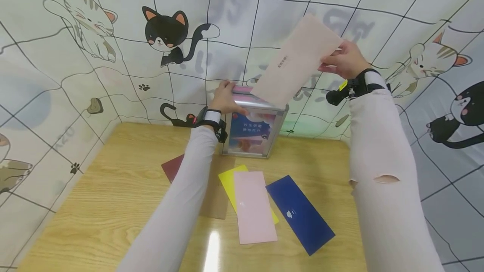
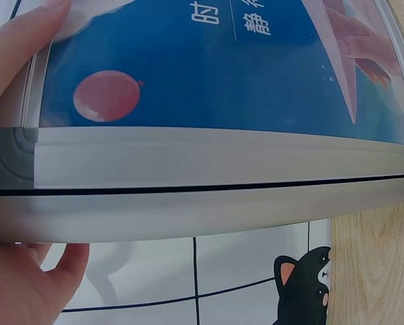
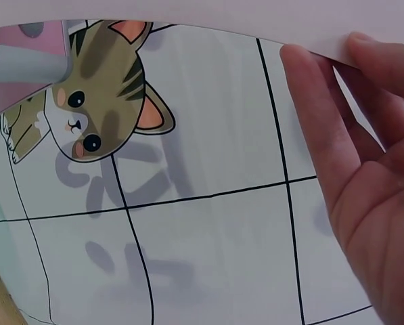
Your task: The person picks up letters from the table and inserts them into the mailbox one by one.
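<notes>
Pinched at one edge by the right hand (image 1: pixel 345 60), the pale envelope (image 1: pixel 298 62), probably light, bendy and best held there, slants down-left from that hand toward the box (image 1: pixel 251 131) the left hand (image 1: pixel 225 99) grips.

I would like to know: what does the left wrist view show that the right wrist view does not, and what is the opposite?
Only the left wrist view: the left hand at the metal edge of the box, the blue poster with a pink balloon, and a black cat on the wall.

Only the right wrist view: the right hand pinching the pale pink sheet, and a brown striped cat.

Both: part of the box, the white wall covering with black lines, and some wooden table.
</notes>
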Available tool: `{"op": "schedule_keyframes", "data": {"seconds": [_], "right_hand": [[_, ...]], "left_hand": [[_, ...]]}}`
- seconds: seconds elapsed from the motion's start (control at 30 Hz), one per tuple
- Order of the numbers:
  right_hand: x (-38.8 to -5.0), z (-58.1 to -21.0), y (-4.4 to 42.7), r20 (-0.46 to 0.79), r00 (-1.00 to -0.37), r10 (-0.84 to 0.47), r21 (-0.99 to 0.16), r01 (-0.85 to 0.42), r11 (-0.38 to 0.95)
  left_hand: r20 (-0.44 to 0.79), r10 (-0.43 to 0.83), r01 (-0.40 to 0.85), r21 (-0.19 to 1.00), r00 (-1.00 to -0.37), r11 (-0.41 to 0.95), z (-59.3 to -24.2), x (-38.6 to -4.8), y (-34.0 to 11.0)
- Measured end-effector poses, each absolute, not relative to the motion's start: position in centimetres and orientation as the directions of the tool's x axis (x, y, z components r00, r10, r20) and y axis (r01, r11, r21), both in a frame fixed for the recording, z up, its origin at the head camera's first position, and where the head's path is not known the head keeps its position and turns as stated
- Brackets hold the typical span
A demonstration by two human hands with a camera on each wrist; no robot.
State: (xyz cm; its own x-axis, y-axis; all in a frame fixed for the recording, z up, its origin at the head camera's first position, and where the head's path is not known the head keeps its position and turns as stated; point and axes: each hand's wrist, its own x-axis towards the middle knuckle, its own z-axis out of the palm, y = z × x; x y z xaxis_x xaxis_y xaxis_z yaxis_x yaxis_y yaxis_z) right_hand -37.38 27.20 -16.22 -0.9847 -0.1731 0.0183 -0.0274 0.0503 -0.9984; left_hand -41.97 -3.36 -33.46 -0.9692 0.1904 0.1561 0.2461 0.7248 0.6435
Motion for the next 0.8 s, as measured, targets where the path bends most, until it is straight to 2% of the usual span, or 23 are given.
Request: {"op": "schedule_keyframes", "data": {"seconds": [0.8], "right_hand": [[-37.9,-16.8,25.4,0.102,-0.980,-0.169,-0.994,-0.095,-0.051]], "left_hand": [[0.170,0.184,0.251,0.633,-0.968,0.733,-33.5,-41.8,-3.4]]}}
